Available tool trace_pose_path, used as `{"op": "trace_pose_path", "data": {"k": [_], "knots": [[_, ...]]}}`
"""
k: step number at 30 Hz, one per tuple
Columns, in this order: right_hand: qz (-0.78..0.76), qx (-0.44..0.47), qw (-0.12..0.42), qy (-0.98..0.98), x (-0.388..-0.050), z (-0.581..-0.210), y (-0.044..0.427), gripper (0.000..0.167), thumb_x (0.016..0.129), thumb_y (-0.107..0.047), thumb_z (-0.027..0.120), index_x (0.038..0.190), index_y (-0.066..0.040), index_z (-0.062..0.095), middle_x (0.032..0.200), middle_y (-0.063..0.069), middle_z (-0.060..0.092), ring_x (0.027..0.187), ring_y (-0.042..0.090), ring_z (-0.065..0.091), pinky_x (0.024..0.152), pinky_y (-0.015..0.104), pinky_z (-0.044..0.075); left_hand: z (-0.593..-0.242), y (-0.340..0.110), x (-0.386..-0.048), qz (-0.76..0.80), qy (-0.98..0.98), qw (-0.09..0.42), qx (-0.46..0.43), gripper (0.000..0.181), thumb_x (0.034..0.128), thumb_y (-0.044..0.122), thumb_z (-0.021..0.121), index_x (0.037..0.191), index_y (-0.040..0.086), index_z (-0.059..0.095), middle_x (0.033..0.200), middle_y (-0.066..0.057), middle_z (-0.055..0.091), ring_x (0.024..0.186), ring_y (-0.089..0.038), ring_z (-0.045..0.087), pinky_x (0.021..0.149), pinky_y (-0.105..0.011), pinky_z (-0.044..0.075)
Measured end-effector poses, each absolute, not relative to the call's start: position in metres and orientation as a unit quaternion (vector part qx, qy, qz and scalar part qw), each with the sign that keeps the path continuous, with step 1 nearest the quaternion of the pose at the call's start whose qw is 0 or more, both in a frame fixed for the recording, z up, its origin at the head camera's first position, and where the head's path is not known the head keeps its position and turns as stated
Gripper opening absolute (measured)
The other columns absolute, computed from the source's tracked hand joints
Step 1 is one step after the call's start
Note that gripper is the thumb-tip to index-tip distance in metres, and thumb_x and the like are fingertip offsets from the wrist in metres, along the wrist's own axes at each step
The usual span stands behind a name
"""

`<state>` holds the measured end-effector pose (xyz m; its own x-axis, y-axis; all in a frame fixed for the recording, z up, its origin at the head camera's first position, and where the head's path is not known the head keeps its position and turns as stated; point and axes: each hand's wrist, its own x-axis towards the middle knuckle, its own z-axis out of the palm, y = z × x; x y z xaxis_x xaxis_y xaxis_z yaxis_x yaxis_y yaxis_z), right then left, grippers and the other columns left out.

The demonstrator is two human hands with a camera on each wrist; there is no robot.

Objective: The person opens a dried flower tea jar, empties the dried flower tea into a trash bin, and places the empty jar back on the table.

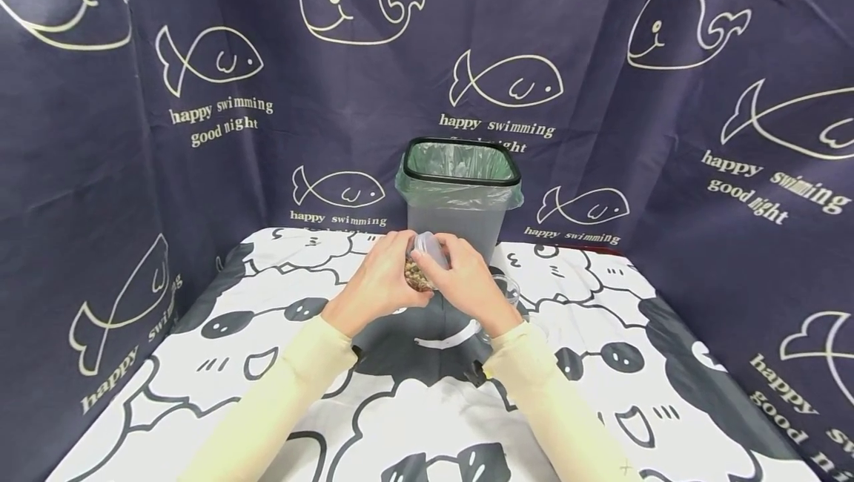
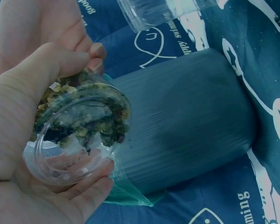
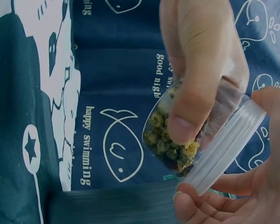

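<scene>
A clear plastic jar (image 1: 418,276) of dried yellow-green flower buds is held tilted between both hands, in front of a bin. Around the jar's body curl the fingers of my left hand (image 1: 380,274). My right hand (image 1: 472,278) grips the translucent screw lid (image 3: 235,142), its thumb lying across it in the head view. The lid sits on the jar's mouth in the right wrist view. In the left wrist view the round clear base (image 2: 70,163) faces the camera, with buds (image 2: 102,121) gathered toward its upper side.
Behind the hands stands a grey bin (image 1: 457,219) with a green liner (image 1: 460,159) and black rim. Another clear container (image 1: 507,288) is on the table to its right, partly hidden by the right hand. A patterned cloth (image 1: 280,348) covers the table; dark printed curtains (image 1: 360,119) surround it.
</scene>
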<state>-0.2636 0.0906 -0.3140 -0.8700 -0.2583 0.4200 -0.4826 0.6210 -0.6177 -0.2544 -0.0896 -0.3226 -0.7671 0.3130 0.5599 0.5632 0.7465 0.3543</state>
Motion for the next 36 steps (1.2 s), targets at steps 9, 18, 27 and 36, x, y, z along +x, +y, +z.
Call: {"op": "trace_pose_path", "data": {"k": [9, 18, 27, 36], "knots": [[0.386, 0.187, 0.141, -0.892, -0.264, -0.316, 0.094, 0.071, 0.092, -0.070, 0.058, 0.136, -0.014, 0.060, 0.122, 0.005, 0.066, 0.108, 0.023, 0.064, 0.090, 0.045, 0.053, -0.325, -0.087, -0.257, -0.283, -0.902, 0.216, -0.245, 0.094, 0.0608, 0.037, 0.099, 0.135, 0.002, 0.052, 0.122, -0.010, 0.059, 0.112, -0.026, 0.055, 0.101, -0.042, 0.048], [0.380, 0.187, 0.135, -0.896, -0.266, -0.318, 0.094, 0.071, 0.092, -0.066, 0.062, 0.138, -0.012, 0.060, 0.120, 0.008, 0.065, 0.107, 0.025, 0.063, 0.091, 0.046, 0.052, -0.330, -0.087, -0.260, -0.260, -0.901, 0.237, -0.252, 0.086, 0.0612, 0.040, 0.098, 0.127, 0.003, 0.055, 0.112, -0.006, 0.059, 0.104, -0.024, 0.055, 0.096, -0.041, 0.049], [0.381, 0.245, 0.127, -0.882, -0.269, -0.320, 0.090, 0.052, 0.096, -0.057, 0.062, 0.133, -0.021, 0.065, 0.101, 0.008, 0.060, 0.093, 0.022, 0.055, 0.075, 0.039, 0.049, -0.325, -0.093, -0.256, -0.237, -0.908, 0.248, -0.240, 0.083, 0.0592, 0.033, 0.093, 0.126, -0.001, 0.055, 0.111, -0.010, 0.063, 0.105, -0.029, 0.059, 0.096, -0.044, 0.049], [0.373, 0.283, 0.137, -0.873, -0.270, -0.320, 0.093, 0.050, 0.094, -0.056, 0.067, 0.136, -0.030, 0.062, 0.103, 0.006, 0.057, 0.093, 0.019, 0.056, 0.073, 0.037, 0.051, -0.315, -0.098, -0.257, -0.284, -0.912, 0.182, -0.235, 0.078, 0.0592, 0.033, 0.094, 0.122, 0.005, 0.058, 0.103, -0.002, 0.062, 0.094, -0.021, 0.060, 0.085, -0.037, 0.053]]}}
